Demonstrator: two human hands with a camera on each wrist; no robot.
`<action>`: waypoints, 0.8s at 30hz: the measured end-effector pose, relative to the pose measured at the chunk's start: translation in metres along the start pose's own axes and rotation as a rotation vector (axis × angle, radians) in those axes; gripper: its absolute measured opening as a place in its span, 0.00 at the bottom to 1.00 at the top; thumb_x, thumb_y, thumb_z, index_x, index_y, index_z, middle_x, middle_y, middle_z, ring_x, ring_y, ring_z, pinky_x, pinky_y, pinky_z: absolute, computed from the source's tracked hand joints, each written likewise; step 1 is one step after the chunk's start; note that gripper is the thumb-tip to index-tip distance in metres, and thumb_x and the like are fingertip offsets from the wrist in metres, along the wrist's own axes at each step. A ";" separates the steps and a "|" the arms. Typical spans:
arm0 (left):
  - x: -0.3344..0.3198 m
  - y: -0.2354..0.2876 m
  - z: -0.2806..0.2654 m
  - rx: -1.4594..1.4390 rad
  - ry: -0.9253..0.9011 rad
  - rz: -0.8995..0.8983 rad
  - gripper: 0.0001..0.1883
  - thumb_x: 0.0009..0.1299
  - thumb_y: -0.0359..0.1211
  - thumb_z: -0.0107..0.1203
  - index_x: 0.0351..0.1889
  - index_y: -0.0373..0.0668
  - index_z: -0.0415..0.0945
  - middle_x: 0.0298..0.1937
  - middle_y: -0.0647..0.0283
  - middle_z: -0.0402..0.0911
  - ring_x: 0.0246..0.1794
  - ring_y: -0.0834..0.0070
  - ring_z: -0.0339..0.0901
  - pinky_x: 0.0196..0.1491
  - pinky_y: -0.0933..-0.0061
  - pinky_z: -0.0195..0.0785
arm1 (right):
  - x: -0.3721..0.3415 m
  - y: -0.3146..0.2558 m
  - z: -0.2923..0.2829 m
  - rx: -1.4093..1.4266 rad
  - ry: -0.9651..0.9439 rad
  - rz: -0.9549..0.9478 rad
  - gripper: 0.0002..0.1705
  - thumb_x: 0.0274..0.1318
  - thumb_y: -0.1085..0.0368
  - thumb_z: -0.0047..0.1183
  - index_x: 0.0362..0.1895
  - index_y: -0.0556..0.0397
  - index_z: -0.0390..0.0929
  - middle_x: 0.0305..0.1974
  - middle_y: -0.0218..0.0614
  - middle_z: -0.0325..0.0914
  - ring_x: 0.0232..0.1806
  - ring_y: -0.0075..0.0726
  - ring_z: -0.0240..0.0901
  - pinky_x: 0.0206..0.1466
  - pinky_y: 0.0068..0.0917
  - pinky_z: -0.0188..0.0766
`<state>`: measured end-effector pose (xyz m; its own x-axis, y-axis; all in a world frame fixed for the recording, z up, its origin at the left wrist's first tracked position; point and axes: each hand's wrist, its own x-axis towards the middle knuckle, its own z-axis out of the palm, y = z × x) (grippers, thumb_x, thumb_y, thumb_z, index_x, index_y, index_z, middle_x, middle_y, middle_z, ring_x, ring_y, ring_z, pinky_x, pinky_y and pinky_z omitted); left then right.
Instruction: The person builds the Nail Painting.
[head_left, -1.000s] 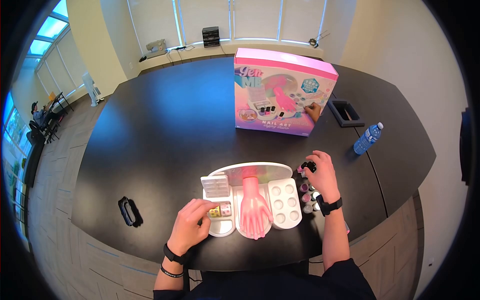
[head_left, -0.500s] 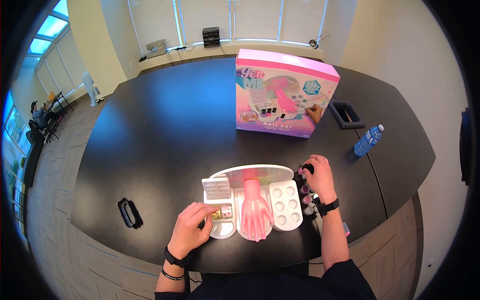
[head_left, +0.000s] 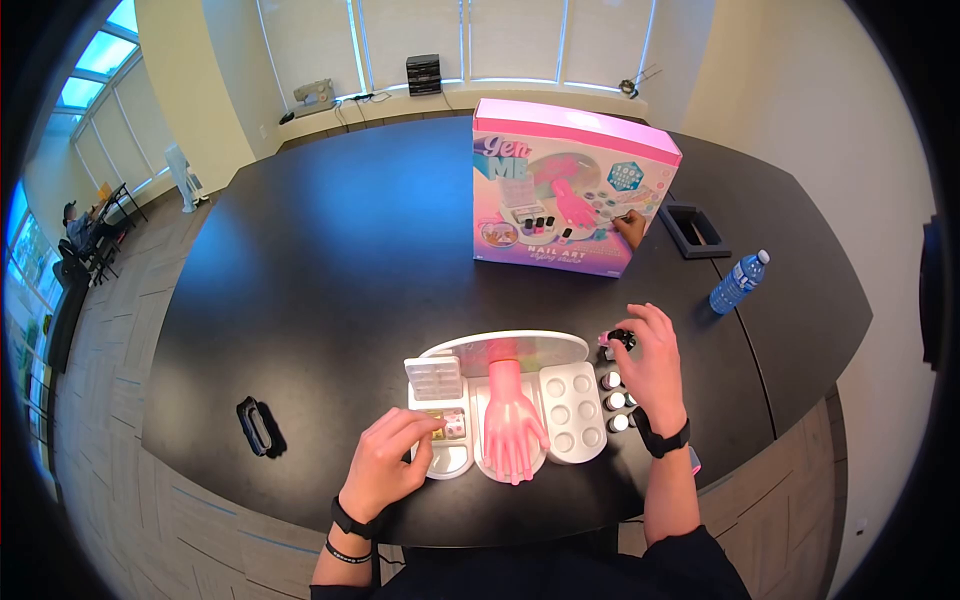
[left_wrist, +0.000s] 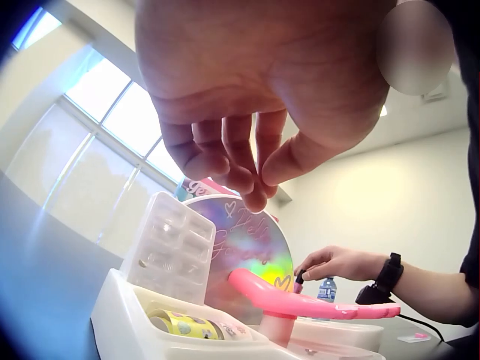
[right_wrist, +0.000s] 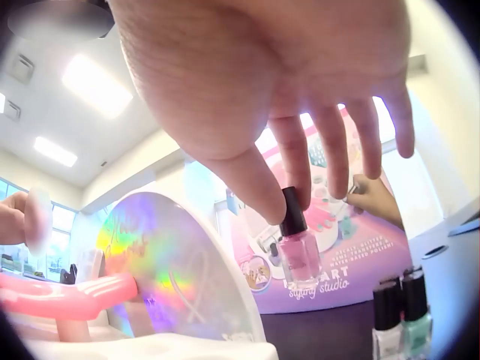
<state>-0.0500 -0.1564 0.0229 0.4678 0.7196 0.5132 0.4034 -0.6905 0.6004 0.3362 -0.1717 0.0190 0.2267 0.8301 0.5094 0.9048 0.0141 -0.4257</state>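
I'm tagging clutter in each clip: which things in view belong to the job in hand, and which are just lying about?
Part of the job:
pink polish bottle, pinched by the right hand
nearby polish bottles
pink model hand
six-well white tray
patterned rolls near the left hand

Lying about, apparently:
water bottle
black object, far left
nail art box, likely packaging

Dark table [head_left: 330, 300] with pink box [head_left: 575, 185], water bottle [head_left: 738, 284], white stand [head_left: 570, 420], small jars [head_left: 616, 401], black loop-shaped thing [head_left: 248, 426].

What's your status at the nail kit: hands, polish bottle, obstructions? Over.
Right hand pinching pink polish bottle by its black cap, off the table. Left hand over patterned rolls, visibly holding nothing. Other bottles close by; nothing seen blocking.
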 end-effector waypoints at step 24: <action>0.011 0.024 0.010 -0.070 -0.055 0.130 0.14 0.65 0.22 0.70 0.49 0.40 0.89 0.46 0.59 0.90 0.44 0.60 0.88 0.49 0.62 0.82 | -0.034 -0.100 -0.048 0.329 -0.151 -0.278 0.14 0.54 0.66 0.77 0.43 0.51 0.88 0.63 0.41 0.84 0.74 0.61 0.73 0.73 0.53 0.74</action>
<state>-0.0272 -0.1659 0.0366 0.5557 0.6178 0.5563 0.2815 -0.7695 0.5732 0.2553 -0.2283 0.0803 -0.0860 0.8412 0.5339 0.7558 0.4042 -0.5152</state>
